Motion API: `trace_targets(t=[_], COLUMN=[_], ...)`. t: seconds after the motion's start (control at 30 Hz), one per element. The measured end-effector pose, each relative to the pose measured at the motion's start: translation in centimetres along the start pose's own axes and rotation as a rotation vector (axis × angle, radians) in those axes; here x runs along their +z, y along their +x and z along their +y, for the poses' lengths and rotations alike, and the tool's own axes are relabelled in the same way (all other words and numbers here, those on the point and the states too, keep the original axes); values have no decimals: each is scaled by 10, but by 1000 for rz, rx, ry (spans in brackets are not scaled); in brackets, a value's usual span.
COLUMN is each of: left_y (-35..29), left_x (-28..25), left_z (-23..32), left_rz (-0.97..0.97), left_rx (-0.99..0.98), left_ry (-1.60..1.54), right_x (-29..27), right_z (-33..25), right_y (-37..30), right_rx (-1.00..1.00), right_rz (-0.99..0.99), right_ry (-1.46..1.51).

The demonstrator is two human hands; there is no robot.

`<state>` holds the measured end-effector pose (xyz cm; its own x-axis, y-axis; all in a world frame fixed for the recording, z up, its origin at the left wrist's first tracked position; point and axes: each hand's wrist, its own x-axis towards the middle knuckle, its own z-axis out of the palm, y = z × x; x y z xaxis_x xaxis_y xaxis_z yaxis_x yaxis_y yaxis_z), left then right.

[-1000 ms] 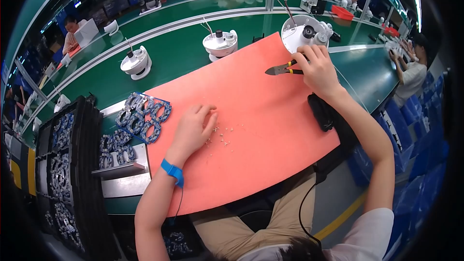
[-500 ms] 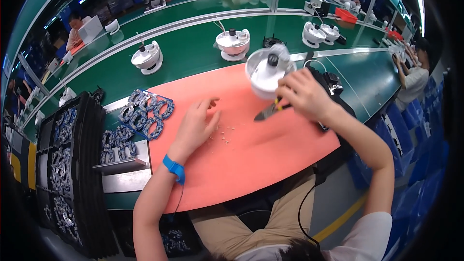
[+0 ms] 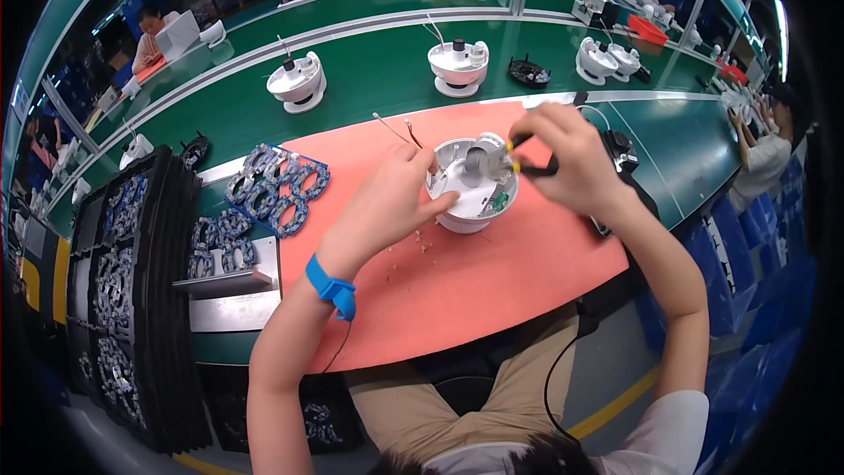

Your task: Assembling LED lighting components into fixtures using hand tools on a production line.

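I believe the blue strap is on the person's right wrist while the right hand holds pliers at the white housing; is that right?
Not quite: the head view shows the blue strap on the left wrist; the right hand does hold pliers at the white housing.

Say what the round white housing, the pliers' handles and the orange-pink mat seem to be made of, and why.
Round white housing: probably moulded plastic, smooth, from its even curve and colour.
Pliers' handles: likely plastic or rubber, coloured black and yellow; blur hides the finish.
Orange-pink mat: perhaps rubber or foam, matte, since its surface shows no glare.
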<state>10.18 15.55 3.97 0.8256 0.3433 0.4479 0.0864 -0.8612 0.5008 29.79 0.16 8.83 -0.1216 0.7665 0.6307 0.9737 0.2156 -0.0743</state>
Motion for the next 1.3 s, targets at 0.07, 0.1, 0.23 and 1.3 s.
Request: trace_targets(t=[0.07, 0.1, 0.23, 1.3], left_y=[7, 11, 17, -22], left_x=[1, 3, 10, -10], left_z=[0, 1, -2, -60], left_rz=[-63, -128, -42, -85], left_rx=[-19, -35, 71, -113], left_ry=[26, 53, 281, 54], right_x=[-2, -1, 10, 21], right_z=[12, 19, 43, 23], right_y=[11, 15, 30, -12], right_rx=[11, 23, -20, -355], right_rz=[6, -24, -130, -296], right_ry=[-39, -75, -135, -12])
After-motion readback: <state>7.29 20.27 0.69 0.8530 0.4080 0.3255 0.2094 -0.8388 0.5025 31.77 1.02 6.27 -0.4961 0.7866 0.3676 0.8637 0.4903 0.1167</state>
